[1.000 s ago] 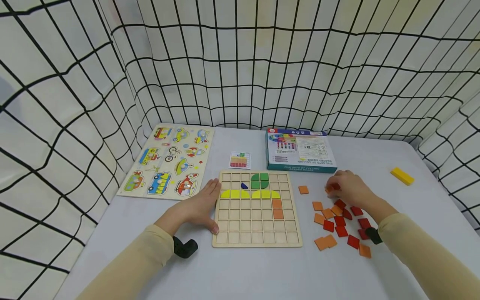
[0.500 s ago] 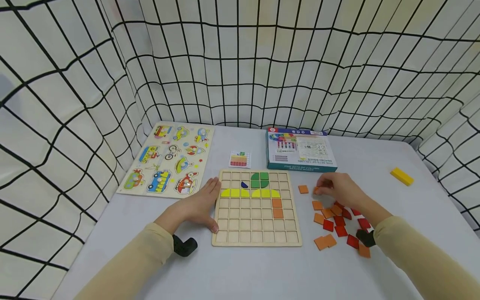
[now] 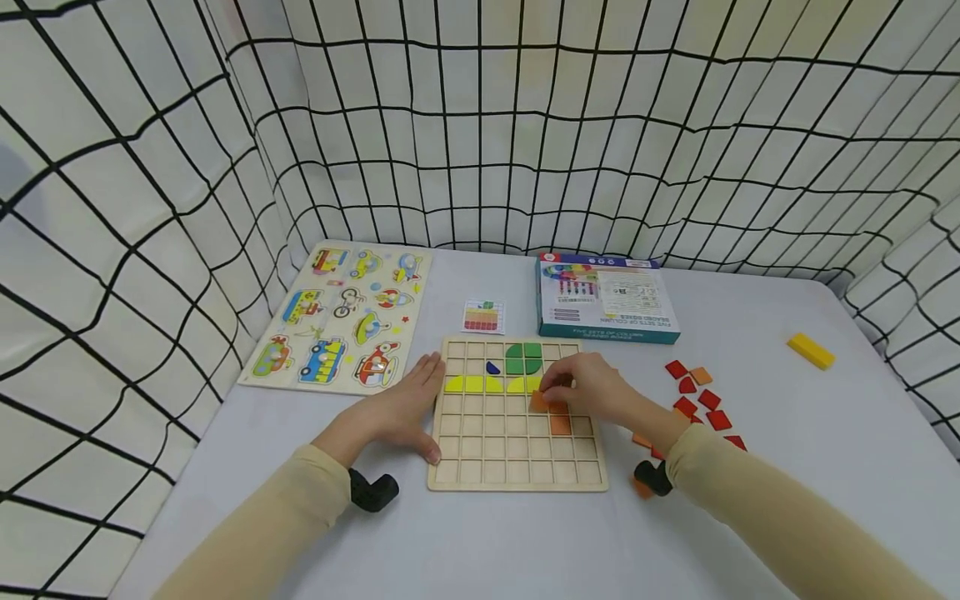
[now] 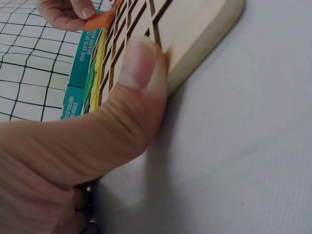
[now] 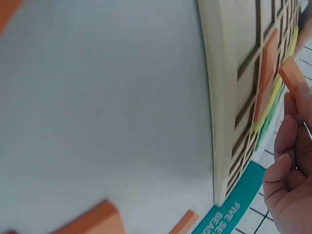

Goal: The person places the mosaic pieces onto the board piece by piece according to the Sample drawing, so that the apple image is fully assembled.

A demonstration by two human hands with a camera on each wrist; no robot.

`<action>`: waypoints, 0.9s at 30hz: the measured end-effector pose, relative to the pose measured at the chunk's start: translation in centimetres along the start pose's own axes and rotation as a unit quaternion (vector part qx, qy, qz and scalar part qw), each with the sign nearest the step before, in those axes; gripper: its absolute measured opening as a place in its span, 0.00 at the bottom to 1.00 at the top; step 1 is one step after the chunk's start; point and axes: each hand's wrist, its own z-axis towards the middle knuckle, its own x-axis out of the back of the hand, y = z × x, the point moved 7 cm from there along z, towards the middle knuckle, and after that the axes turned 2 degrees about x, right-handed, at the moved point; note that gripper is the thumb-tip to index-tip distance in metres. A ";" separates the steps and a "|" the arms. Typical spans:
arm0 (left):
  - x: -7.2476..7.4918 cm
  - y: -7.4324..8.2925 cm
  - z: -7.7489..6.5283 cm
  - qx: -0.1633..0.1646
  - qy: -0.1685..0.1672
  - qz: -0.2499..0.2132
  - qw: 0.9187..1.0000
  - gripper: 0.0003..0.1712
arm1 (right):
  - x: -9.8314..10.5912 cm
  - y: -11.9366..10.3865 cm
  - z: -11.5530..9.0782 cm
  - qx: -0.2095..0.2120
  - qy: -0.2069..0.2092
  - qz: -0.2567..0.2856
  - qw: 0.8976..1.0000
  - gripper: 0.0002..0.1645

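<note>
A wooden grid board (image 3: 495,475) lies flat, with green leaf-like pieces (image 3: 523,360), yellow pieces (image 3: 468,384), a dark blue piece (image 3: 492,367) and orange tiles (image 3: 560,424) set in its cells. Along the board's left edge rests my left hand (image 3: 401,415); its thumb (image 4: 139,63) presses the rim near a corner in the left wrist view. My right hand (image 3: 592,387) is over the board's right half, pinching a square orange tile (image 3: 537,402) between thumb and finger. That tile (image 5: 291,73) is tilted above the grid in the right wrist view. The right hand partly covers cells behind it.
Loose red tiles (image 3: 717,419) and orange tiles (image 3: 701,376) lie right of the board, partly under my right forearm. Behind the board are a small pattern card (image 3: 483,317) and a box (image 3: 607,302). A vehicle puzzle (image 3: 345,329) lies left, a yellow block (image 3: 811,351) far right. Black netting surrounds the table.
My right hand has moved from the loose tiles leftward to over the board, carrying an orange tile. The left hand has stayed at the board's edge.
</note>
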 end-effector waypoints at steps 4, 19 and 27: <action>0.1 0.2 -0.1 0.000 -0.001 0.001 1.000 0.80 | -0.5 -0.2 0.2 0.009 0.001 -0.021 1.000 0.03; 0.1 0.0 0.1 -0.003 0.002 0.003 1.000 0.81 | -1.4 -0.6 0.7 0.000 0.012 -0.079 0.997 0.04; 0.1 0.0 0.0 -0.002 0.000 0.005 1.000 0.81 | -1.1 -0.9 0.4 0.008 0.023 -0.086 0.996 0.04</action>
